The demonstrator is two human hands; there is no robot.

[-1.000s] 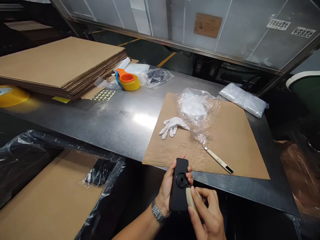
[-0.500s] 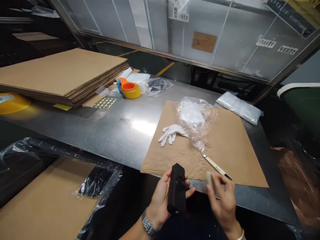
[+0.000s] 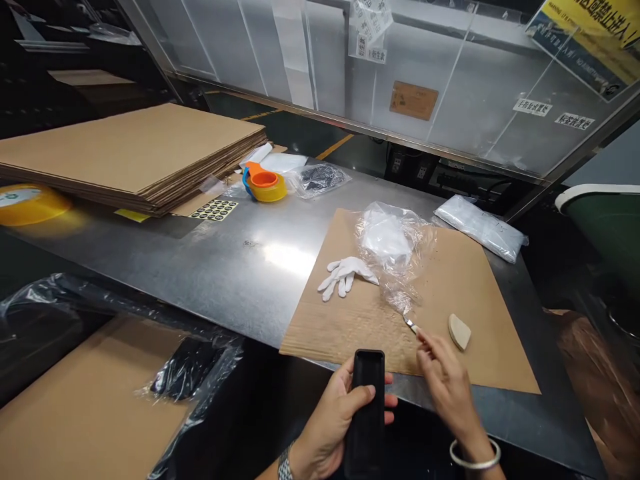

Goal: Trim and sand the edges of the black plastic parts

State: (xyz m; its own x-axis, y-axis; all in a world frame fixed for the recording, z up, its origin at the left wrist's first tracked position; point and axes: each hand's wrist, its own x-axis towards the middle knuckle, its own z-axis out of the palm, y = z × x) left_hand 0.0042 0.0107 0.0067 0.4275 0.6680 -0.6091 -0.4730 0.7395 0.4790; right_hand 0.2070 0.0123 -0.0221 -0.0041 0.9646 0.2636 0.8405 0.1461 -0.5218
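Note:
My left hand (image 3: 336,417) is wrapped round a black rectangular casing (image 3: 367,407), held upright just below the table's front edge with its hollow side facing me. My right hand (image 3: 447,387) rests on the cardboard sheet (image 3: 350,320), its fingers curled down onto the handle of a thin blade tool (image 3: 411,325). Only the metal tip of the tool shows beyond the fingertips. A small beige wedge-shaped block (image 3: 459,331) lies loose on the cardboard just right of that hand.
A white glove (image 3: 345,273) and a crumpled clear bag (image 3: 393,243) lie on the cardboard. Further back on the metal table (image 3: 240,260) are a tape dispenser (image 3: 265,185), a sticker sheet (image 3: 215,210), a cardboard stack (image 3: 130,147) and sealed bags (image 3: 480,227). A plastic-wrapped board (image 3: 95,400) sits lower left.
My right hand has put the beige block down on the cardboard and moved onto the blade tool. My left hand has turned the black casing so its hollow side faces me.

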